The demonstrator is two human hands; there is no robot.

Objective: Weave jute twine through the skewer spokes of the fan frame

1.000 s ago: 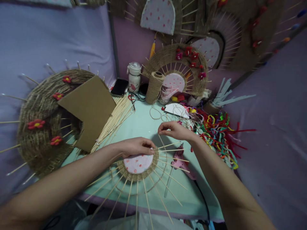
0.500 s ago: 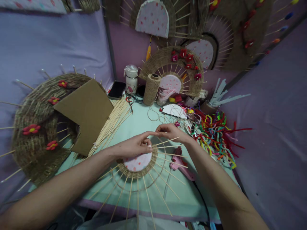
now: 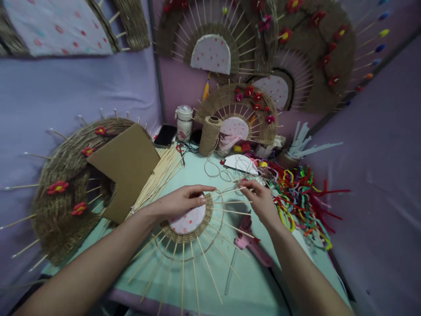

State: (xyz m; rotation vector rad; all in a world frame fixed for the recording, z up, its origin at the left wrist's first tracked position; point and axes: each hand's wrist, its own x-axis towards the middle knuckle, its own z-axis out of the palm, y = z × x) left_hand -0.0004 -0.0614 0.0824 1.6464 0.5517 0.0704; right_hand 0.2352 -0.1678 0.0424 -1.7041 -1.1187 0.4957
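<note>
A half-round woven piece (image 3: pixel 189 219) with a spotted white centre and thin sticks fanning out lies over the front of the table. My left hand (image 3: pixel 189 199) grips its upper edge between thumb and fingers, the index finger stretched towards the right. To the right, my right hand (image 3: pixel 256 195) is pinched near the end of the uppermost stick, at a thin twine (image 3: pixel 226 192). A ring of twine runs through the sticks, outside the woven band. Whether the fingertips hold the stick, the twine or both is hard to tell.
A pink glue gun (image 3: pixel 251 243) lies right of the piece. Behind stand a twine roll (image 3: pixel 209 136) and a bottle (image 3: pixel 184 123). Colourful pipe cleaners (image 3: pixel 302 193) pile up at right. Cardboard (image 3: pixel 128 166) and loose sticks (image 3: pixel 158 175) are at left, beside a large woven fan (image 3: pixel 62 210).
My right hand has moved right, away from my left fingertips, and twine now spans between them. The head view has shifted, showing more of the wall.
</note>
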